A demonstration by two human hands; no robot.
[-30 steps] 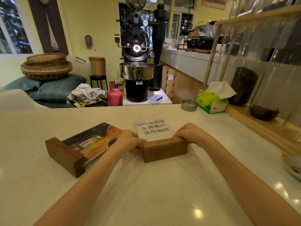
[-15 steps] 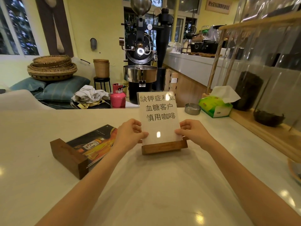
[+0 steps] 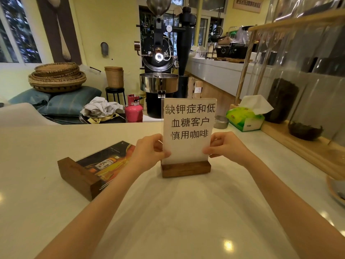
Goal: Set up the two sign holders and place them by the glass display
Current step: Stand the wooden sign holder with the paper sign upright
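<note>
Two hands, left hand [image 3: 149, 152] and right hand [image 3: 226, 146], are pinching the white sign holder [image 3: 188, 135], now raised from flat to upright on the table [image 3: 177, 212]; second sign holder [image 3: 93, 169] is still lying flat, glass display [image 3: 308, 71] well apart.

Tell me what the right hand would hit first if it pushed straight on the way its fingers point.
The right hand points leftward, so it would first press the white sign panel it already pinches; beyond that, probably the left hand.

An upright white-card sign holder on a wooden base [image 3: 187, 146] stands mid-surface [image 3: 168, 212]. A second wooden-based holder [image 3: 95, 169] lies flat to its left. A green tissue pack [image 3: 245, 118] sits behind, right, beside the glass display [image 3: 308, 81].
</note>
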